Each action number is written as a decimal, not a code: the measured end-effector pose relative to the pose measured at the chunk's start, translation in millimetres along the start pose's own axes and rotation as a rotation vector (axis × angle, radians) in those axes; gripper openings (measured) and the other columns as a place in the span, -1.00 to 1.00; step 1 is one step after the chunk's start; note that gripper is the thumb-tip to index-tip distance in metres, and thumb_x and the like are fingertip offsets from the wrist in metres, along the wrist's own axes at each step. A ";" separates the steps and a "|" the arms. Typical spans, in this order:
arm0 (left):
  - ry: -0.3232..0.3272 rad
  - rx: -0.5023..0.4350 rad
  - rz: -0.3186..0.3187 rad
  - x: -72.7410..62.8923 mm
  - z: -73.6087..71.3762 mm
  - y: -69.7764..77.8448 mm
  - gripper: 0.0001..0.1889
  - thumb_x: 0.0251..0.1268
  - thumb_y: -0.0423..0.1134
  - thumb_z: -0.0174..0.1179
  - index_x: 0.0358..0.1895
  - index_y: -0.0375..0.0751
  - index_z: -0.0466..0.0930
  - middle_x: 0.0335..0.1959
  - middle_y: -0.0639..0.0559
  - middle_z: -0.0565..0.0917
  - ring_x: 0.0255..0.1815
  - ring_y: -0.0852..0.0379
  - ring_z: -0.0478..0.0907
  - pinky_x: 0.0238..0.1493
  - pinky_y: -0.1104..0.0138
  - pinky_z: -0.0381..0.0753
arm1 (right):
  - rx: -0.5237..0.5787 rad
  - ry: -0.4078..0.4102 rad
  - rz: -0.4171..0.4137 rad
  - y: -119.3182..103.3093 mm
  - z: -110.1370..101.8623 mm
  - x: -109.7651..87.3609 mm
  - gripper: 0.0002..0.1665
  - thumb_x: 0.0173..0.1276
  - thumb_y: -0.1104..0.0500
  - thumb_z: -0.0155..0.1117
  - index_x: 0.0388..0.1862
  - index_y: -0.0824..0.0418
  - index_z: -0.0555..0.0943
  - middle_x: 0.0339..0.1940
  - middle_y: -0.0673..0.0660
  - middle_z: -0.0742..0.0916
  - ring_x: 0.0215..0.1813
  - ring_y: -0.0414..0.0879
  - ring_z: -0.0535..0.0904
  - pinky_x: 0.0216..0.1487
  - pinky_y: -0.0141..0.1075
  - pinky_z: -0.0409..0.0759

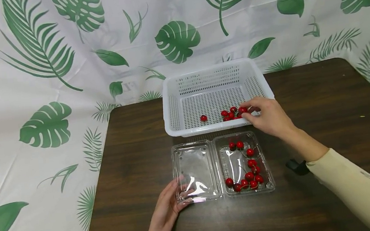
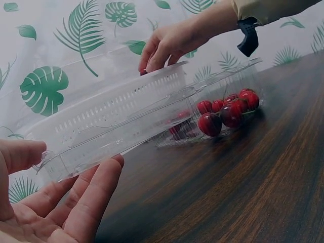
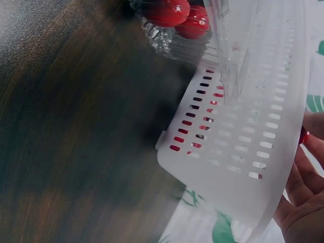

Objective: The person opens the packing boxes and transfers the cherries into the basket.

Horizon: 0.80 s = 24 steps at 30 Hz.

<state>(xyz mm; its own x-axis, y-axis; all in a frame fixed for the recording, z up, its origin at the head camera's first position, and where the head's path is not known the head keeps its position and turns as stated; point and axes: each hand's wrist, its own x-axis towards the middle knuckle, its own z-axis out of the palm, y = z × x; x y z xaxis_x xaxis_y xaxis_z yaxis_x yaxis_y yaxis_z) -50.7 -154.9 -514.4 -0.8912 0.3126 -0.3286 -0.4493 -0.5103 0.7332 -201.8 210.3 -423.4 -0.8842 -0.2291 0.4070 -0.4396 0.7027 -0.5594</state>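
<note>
A clear plastic clamshell container lies open on the table, with its lid [image 1: 194, 159] on the left and its cherry-filled base [image 1: 268, 170] on the right. My left hand [image 1: 167, 207] holds the lid by its left edge, thumb above and fingers beneath; the left wrist view shows that grip close up. Over the near right rim of a white perforated basket [image 1: 186, 131], my right hand [image 1: 269, 116] pinches a red cherry [image 1: 243, 110] between thumb and fingers. Several more cherries [image 1: 231, 115] lie in the basket below that hand, and a single cherry [image 1: 203, 118] sits apart to their left.
The dark wooden table [image 1: 131, 155] carries the basket behind the clamshell. A white cloth [image 1: 89, 46] printed with green leaves hangs behind the table and along its left side. A black strap [image 1: 297, 167] is on the right wrist.
</note>
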 end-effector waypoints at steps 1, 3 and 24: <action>0.004 0.000 -0.002 0.0 0.1 0.0 -0.52 0.55 -0.16 0.01 0.37 -0.36 0.30 -0.09 -0.10 0.67 -0.06 0.02 0.68 -0.05 0.24 0.70 | 0.000 -0.002 0.003 0.4 0.1 0.0 -0.70 0.17 0.31 0.47 -0.08 0.30 0.71 -0.15 0.19 0.75 -0.22 0.09 0.70 -0.10 0.06 0.67; 0.011 0.001 -0.002 -0.1 0.7 0.3 -0.52 0.55 -0.16 0.01 0.37 -0.37 0.30 -0.09 -0.10 0.67 -0.05 0.01 0.68 -0.04 0.23 0.70 | 0.000 -0.004 0.009 0.6 0.2 0.0 -0.70 0.18 0.31 0.46 -0.08 0.30 0.71 -0.15 0.20 0.75 -0.21 0.09 0.69 -0.09 0.07 0.66; -0.044 0.012 0.026 2.2 -2.2 -1.3 -0.48 0.59 -0.15 -0.06 0.41 -0.43 0.21 -0.05 -0.12 0.64 0.01 -0.02 0.66 -0.05 0.23 0.70 | 0.033 -0.016 0.068 5.7 2.9 -3.1 -0.66 0.25 0.25 0.42 0.00 0.30 0.69 -0.07 0.22 0.73 -0.17 0.09 0.69 -0.10 0.06 0.67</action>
<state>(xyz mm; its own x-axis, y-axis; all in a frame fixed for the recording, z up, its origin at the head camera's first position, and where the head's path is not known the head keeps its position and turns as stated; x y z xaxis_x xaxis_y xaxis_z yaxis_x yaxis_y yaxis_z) -52.2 -155.3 -517.3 -0.8987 0.3349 -0.2831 -0.4254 -0.5088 0.7484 -202.0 213.0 -430.0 -0.9147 -0.1921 0.3556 -0.3827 0.6946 -0.6091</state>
